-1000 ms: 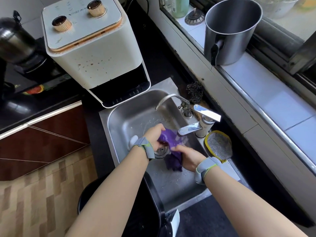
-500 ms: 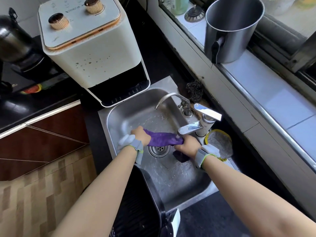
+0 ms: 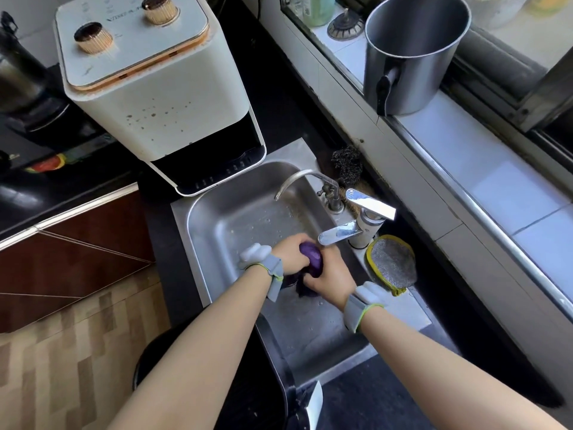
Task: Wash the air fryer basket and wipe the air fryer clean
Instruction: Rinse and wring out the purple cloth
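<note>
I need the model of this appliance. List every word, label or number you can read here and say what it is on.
Air fryer, top panel: one line of print beside the dials, too blurred to read.
Same panel, far edge: faint small marks, unreadable.
Green bottle on the sill: no legible label.
No other text shows.

head-worn view, steeply down over sink (image 3: 217,231), close, edges perhaps warped

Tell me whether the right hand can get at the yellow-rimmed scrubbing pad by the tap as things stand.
Probably yes, once it lets go. The scrubbing pad lies uncovered just beside the right hand, with nothing between them, but that hand and the left hand both grip the purple cloth.
</note>
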`<state>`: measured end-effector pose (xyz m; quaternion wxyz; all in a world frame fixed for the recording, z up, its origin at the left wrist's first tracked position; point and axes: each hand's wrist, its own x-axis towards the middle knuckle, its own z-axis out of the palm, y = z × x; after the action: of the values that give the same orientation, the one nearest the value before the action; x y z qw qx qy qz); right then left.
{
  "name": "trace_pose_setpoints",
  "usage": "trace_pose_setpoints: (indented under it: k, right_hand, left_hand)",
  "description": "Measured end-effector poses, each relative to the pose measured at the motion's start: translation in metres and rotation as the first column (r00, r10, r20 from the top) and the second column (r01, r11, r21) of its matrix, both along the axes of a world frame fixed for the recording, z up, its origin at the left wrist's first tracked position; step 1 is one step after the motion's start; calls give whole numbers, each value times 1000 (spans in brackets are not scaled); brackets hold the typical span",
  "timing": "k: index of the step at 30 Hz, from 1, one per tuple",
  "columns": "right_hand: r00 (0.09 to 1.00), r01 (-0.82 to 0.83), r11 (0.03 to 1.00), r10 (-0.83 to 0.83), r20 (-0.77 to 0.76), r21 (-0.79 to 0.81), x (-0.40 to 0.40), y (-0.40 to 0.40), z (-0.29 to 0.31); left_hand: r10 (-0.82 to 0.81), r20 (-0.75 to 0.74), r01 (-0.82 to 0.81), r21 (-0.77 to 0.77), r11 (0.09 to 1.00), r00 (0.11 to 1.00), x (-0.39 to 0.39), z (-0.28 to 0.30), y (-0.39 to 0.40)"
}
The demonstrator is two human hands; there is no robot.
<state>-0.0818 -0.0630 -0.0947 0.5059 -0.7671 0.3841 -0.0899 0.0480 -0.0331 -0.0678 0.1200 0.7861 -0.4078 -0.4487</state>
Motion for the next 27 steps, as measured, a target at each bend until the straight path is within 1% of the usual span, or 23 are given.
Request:
trace_pose_setpoints:
  k: [3,4,5,6,7,8,9,11,13,14,15,16,17,18,19,20,21,22,23,25,27]
  right_hand:
    - [985,158,981,-165,59,109,-2,17,-11]
    - [970,220,961,-234,72,167,-3,20,-14]
    - [958,260,941,-280,68,216,-5,23,-16]
    - [959,258,935,-278,53,243,-7,23,-20]
    - [974,210,945,-225,32,249,-9,24,-23]
    - [986,152,950,-164,23,272,-11,24,-26]
    - [992,110,942,-125,28,317,-11,24,-25]
    - [991,101,907,-130,44,408,-7,23,-23]
    - [982,178,889,-190,-14,422,-1,18,-21]
    - [976,215,889,-204,-70,405,1,15,-21]
    - [972,228,897,-190,-136,378,1,12,-21]
    - [970,212,908,-148,-195,363,0,9,-20]
    - [967,190,905,-105,-231,382,-1,7,-19]
    - [968,187,877,-89,-234,442,0,7,-18]
    - [972,201,818,-98,-214,539,-1,6,-15]
    - [974,215,746,-116,-195,630,-2,7,-13]
    - [972,232,680,-135,-193,695,-1,6,-11]
    - [968,248,625,-129,-215,740,-3,6,-8]
    - [962,267,572,-114,-247,776,-3,7,-5]
    - [960,273,496,-84,-268,824,-4,6,-2]
    - [965,259,431,-79,-250,864,-5,4,2]
  left_hand:
    - [42,-93,-39,31,999,995,-2,7,0]
    - [117,-135,-112,43,993,984,-2,6,1]
    - [251,-223,-243,65,968,942,-2,8,3]
    - [398,-331,-389,96,916,855,-3,11,5]
    - [519,-424,-514,137,847,743,-2,14,7]
    - [606,-491,-606,184,774,625,-1,15,8]
    - [664,-534,-666,230,709,523,0,15,9]
    - [740,-571,-736,317,598,355,-2,17,12]
    - [780,-588,-785,373,494,212,-5,15,12]
    - [794,-585,-799,392,456,166,-8,15,11]
    - [814,-552,-810,385,442,181,-11,17,10]
    - [822,-500,-813,338,474,272,-15,22,8]
    - [796,-447,-783,278,557,408,-17,25,5]
    - [733,-361,-717,207,666,577,-19,28,4]
    - [638,-232,-635,98,766,734,-21,34,0]
    - [561,-169,-575,-44,817,810,-24,41,-4]
    - [509,-183,-537,-181,824,841,-26,51,-12]
    - [468,-237,-521,-277,807,851,-29,60,-19]
    - [438,-292,-519,-330,788,850,-32,69,-29]
    - [376,-355,-493,-340,801,856,-39,80,-45]
    - [360,-341,-468,-323,823,868,-46,73,-56]
